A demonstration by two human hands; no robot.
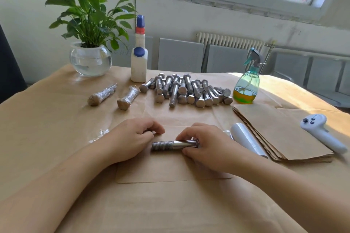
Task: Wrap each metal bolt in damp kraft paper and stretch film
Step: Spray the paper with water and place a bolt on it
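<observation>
Right hand point(205, 144) is pinching the head end of a metal bolt point(171, 145), fingers curled over the smooth shank, thumb underneath; the threaded end is sticking out leftward toward the left hand point(132, 138). Left hand is resting on the kraft paper sheet point(151, 170), fingers curled at the sheet's far edge; cannot tell whether it is gripping the paper. Bolt is lying across the sheet's upper part, between the two hands. No readable writing or labels anywhere. Sheet's near edge and rounded corner are lying flat on the paper-covered table point(56, 119), with open surface toward the camera. Stretch film roll point(247, 141) is sitting just right of the right hand, touching the kraft paper stack point(280, 130); a white controller point(322, 132) is lying past the stack. Farther back: loose bolt pile point(186, 90), two wrapped bolts point(113, 94) left of it, spray bottle point(247, 81) right, white bottle point(139, 58) and potted plant point(91, 30) behind.
</observation>
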